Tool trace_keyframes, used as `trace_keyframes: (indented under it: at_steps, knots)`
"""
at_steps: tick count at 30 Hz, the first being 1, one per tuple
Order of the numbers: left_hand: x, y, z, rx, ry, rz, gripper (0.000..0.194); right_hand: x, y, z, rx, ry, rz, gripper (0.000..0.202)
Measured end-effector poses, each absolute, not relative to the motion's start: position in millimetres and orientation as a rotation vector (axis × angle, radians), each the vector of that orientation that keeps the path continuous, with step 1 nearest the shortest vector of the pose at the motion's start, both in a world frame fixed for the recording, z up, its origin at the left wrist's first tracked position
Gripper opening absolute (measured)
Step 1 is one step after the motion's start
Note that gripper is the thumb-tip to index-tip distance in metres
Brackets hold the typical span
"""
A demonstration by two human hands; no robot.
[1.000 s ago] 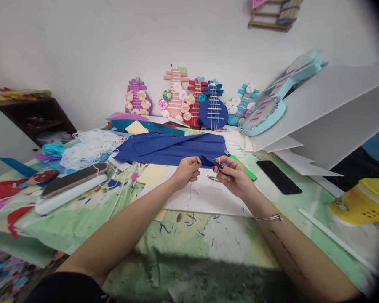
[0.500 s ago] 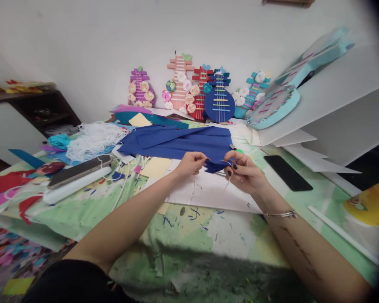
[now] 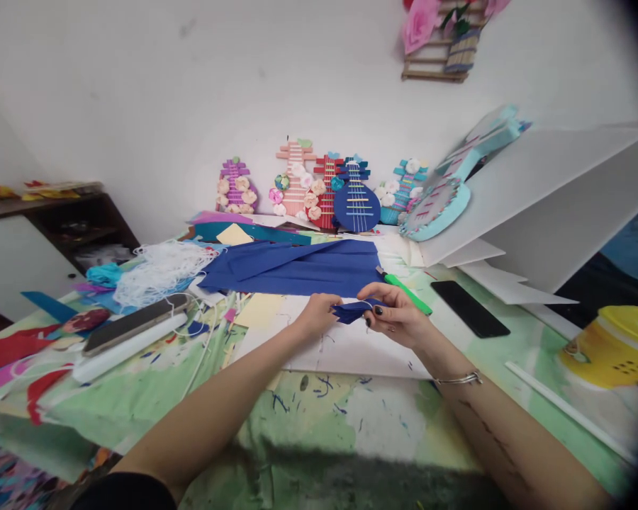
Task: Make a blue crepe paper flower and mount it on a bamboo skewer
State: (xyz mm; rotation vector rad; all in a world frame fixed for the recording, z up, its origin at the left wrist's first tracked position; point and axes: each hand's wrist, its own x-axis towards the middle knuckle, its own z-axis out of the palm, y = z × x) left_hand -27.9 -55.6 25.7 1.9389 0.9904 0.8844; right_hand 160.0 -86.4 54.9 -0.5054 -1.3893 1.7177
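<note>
Between both hands is a small pleated piece of dark blue paper (image 3: 352,311), its jagged fringe pointing left. My right hand (image 3: 396,315) pinches its right end between thumb and fingers; a thin pale strand shows near that grip. At the fringed end, my left hand (image 3: 319,315) has its fingers closed together; whether they hold the paper or something thin is hidden. Just beyond the hands lie large folded blue sheets (image 3: 298,265). Under the hands is a white board (image 3: 308,350). Beside my right hand rests a green utility knife (image 3: 408,294).
A black phone (image 3: 468,308) lies to the right, near a yellow container (image 3: 614,347) and a white stick (image 3: 568,411). Tangled white string (image 3: 162,276) and a power bank-like slab (image 3: 138,322) are at left. Decorated lute shapes (image 3: 357,205) stand against the wall.
My view has tilted up, so the scene sits lower. The blue piece has turned, its fringe now toward my left hand. The green knife shows more fully.
</note>
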Motion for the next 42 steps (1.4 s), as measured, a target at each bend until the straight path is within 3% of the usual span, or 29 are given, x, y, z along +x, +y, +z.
trace_keyframes:
  at_steps: [8, 13, 18, 20, 24, 30, 36, 42]
  knots:
    - [-37, -37, 28, 1.974, 0.876, 1.074, 0.017, 155, -87, 59, -0.662, -1.646, 1.586, 0.029]
    - [-48, -30, 35, 1.438, 0.431, 0.991, 0.045, 146, -93, 62, -0.835, -1.902, 1.564, 0.026]
    - [-48, -41, 39, 1.519, 0.348, 0.659, 0.070, 142, -94, 58, -0.839, -1.949, 1.541, 0.024]
    - [-46, -46, 41, 1.588, 0.379, 0.559, 0.063, 142, -93, 57, -0.826, -1.928, 1.571, 0.022]
    - [-45, -50, 44, 1.825, 0.470, 0.444, 0.030, 145, -91, 56, -0.849, -1.860, 1.624, 0.021]
    - [-54, -30, 38, 2.159, 0.857, 0.750, 0.022, 151, -84, 53, -1.057, -1.771, 1.494, 0.016]
    - [-63, -15, 33, 2.037, 1.287, 1.201, 0.030, 151, -73, 41, -1.169, -1.666, 1.377, 0.011]
    - [-47, -42, 39, 2.258, 1.169, 1.261, 0.024, 141, -72, 28, -0.994, -1.495, 1.527, 0.031]
